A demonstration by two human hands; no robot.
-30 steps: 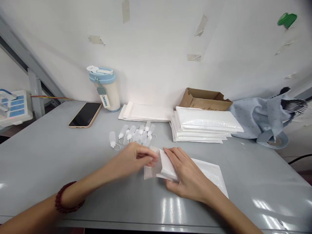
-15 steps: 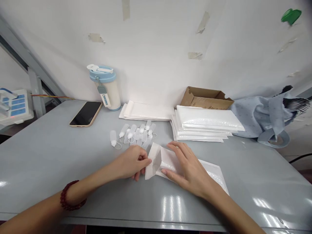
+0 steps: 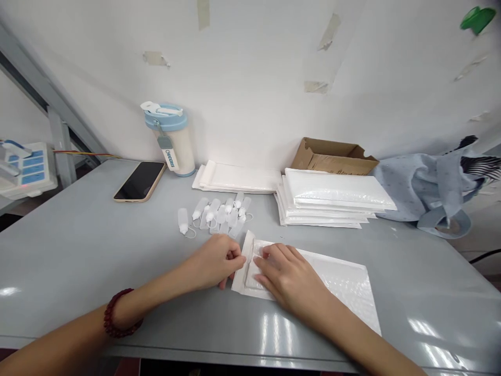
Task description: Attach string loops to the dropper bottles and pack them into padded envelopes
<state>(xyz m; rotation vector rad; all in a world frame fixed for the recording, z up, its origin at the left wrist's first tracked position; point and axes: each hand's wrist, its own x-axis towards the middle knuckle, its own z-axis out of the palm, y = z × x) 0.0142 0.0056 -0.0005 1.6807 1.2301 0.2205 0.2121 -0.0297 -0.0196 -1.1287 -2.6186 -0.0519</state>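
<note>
A white bubble mailer (image 3: 344, 282) lies on the grey table in front of me, its flap and mouth turned to the left. At the flap's left edge, my left hand (image 3: 219, 261) is closed in a pinch between thumb and bent forefinger. My right hand (image 3: 291, 279) rests over the mouth of the mailer, fingers bent and thumb drawn in at the lip. A small whitish flat panel shows under those fingertips; whether it is the lip or a separate packet I cannot tell. Just beyond my left hand lies a heap of small translucent squeeze bottles (image 3: 221, 215) with white caps.
Stacked bubble mailers (image 3: 336, 190) stand at the back right, before an open cardboard box (image 3: 336, 156). More mailers (image 3: 242, 177) lie by the wall. A phone (image 3: 140, 181) and a blue-lidded tumbler (image 3: 176, 143) are at left, light-blue cloth (image 3: 422, 180) at right.
My right fingers have drawn together and bent at the mailer's mouth. The raised mouth and flap now lie flatter, and more of the mailer shows at right. My left hand keeps its pinch.
</note>
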